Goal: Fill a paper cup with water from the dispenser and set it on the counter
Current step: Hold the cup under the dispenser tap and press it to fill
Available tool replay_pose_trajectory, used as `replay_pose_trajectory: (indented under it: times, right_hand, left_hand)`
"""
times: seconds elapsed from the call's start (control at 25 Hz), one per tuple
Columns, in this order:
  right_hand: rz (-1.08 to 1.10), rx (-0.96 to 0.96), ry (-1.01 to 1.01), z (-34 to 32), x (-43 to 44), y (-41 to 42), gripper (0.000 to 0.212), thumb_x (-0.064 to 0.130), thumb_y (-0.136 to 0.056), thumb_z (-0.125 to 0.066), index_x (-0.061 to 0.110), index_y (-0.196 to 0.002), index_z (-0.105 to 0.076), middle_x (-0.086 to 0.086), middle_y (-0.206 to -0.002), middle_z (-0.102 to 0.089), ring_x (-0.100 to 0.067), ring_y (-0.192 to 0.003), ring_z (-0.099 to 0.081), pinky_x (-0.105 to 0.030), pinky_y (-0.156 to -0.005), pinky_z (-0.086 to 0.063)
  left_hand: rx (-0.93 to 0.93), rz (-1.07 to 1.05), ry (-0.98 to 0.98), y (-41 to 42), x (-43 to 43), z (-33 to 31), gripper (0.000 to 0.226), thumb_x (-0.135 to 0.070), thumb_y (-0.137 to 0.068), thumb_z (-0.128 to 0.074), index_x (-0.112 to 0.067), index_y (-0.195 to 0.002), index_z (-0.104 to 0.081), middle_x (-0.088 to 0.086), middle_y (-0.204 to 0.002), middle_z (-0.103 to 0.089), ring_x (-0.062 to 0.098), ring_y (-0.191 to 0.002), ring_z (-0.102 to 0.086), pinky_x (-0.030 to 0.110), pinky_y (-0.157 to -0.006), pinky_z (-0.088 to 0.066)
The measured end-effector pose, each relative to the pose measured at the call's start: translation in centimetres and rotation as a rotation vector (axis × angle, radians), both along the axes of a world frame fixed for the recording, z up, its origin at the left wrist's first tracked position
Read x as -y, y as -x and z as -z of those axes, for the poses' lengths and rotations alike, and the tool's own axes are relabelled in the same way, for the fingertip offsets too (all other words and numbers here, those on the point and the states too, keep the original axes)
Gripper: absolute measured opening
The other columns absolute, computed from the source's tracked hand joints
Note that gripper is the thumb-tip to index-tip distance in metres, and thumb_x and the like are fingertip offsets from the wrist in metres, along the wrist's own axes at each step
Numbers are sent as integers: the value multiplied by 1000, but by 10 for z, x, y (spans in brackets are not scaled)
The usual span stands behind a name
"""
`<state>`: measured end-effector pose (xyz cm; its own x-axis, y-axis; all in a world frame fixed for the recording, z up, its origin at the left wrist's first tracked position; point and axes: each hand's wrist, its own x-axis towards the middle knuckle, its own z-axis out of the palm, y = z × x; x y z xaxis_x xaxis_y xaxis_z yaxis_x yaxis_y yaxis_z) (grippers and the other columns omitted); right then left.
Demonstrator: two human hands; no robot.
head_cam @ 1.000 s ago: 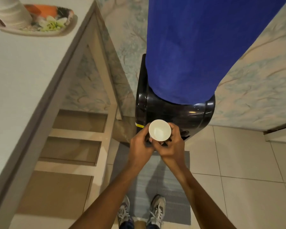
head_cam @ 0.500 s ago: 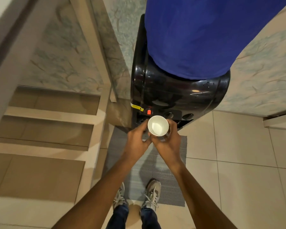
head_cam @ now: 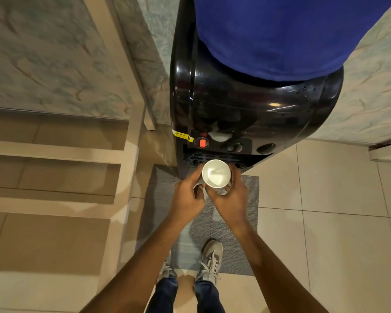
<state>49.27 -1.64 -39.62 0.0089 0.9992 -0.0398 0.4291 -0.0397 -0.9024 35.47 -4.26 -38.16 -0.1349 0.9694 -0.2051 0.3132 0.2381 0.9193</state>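
Dispenser (head_cam: pixel 246 105) – glossy black plastic, catching highlights. Bottle (head_cam: pixel 280 30) in matt blue cover, cloth perhaps. Cup (head_cam: pixel 216 173) – matt white paper. Mat (head_cam: pixel 242 208) grey, coarsely woven. Floor (head_cam: pixel 325 211) smooth beige tile.

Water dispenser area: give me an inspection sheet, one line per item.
Surface: tiled floor with grey mat; counter out of view.
Job's things: paper cup upright, just in front of black dispenser; whether it holds water is unclear.
Clutter: nothing seen.
Grippers: left hand and right hand both hold the cup.
Cables: nothing seen.
Surroundings: blue bottle, red tap, wooden shelving, patterned wall.
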Motion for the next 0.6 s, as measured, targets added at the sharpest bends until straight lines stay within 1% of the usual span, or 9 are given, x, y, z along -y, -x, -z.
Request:
replay_pose_trajectory:
  times: [0.08, 0.16, 0.2, 0.28, 0.36, 0.44, 0.48, 0.52, 0.6]
  right_hand:
    - [-13, 16, -22, 10, -2, -1, 70, 27, -72, -88, 18, -134, -57, 17, -115, -69, -2, -105, -69, -41, -81, -65]
    - [-9, 31, -33, 19, -3, -4, 69, 24, -73, -90, 15, -134, -58, 8, -118, -71, -11, -106, -70, -41, -81, -65]
    - [-4, 33, -37, 23, -4, -5, 69, 24, -73, -91, 15, -133, -58, 7, -118, -70, -12, -106, -70, -41, -81, -65]
    - [5, 43, -45, 28, -6, -7, 69, 24, -73, -92, 22, -132, -57, 11, -116, -68, -7, -103, -69, -36, -79, -64]
    - [14, 52, -41, 31, -9, -8, 70, 24, -72, -93, 30, -130, -55, 17, -113, -67, 0, -99, -66, -32, -77, -64]
    - [23, 47, -23, 36, -15, -10, 68, 24, -71, -94, 29, -127, -55, 25, -109, -64, 1, -98, -66, -33, -76, -64]
    - [24, 43, -16, 37, -18, -10, 68, 24, -71, -94, 27, -127, -56, 30, -110, -63, 3, -97, -65, -32, -76, -64]
    - [20, 35, -13, 38, -21, -10, 68, 25, -71, -94, 25, -128, -57, 31, -111, -62, 4, -98, -65, -30, -76, -64]
    - [14, 21, -28, 39, -30, -11, 69, 25, -72, -95, 19, -130, -57, 21, -113, -66, 1, -102, -67, -23, -78, -62]
  left_hand:
    - [15, -13, 8, -1, -2, 6, 76, 17, -82, -50, -17, -149, -50, -1, -137, -67, 10, -132, -58, 40, -108, -51]
    - [4, -29, 26, -2, -5, 10, 75, 19, -82, -50, -13, -150, -49, 2, -138, -66, 13, -133, -58, 41, -108, -50]
    - [-9, -32, 31, -3, -7, 11, 74, 19, -82, -51, -12, -149, -49, 3, -137, -67, 14, -132, -58, 41, -108, -51]
    - [-48, -33, 24, -5, -9, 12, 70, 19, -83, -51, -12, -146, -53, 3, -133, -69, 16, -128, -62, 38, -106, -52]
    - [-109, -60, -3, -6, -10, 10, 62, 16, -85, -52, -12, -139, -61, 2, -125, -74, 18, -118, -68, 33, -101, -55]
    - [-206, -101, -56, -6, -9, 6, 52, 11, -86, -57, -10, -133, -66, 2, -117, -77, 17, -106, -73, 24, -94, -56]
    - [-241, -116, -87, -6, -10, 3, 47, 9, -87, -61, -9, -130, -68, 3, -115, -77, 17, -103, -74, 16, -92, -54]
    - [-257, -126, -123, -6, -11, -2, 42, 8, -88, -64, -7, -127, -69, 4, -115, -77, 17, -102, -74, 9, -91, -50]
    - [-256, -130, -189, -8, -14, -12, 33, 5, -89, -69, -2, -122, -71, 7, -113, -77, 18, -102, -73, 2, -89, -45]
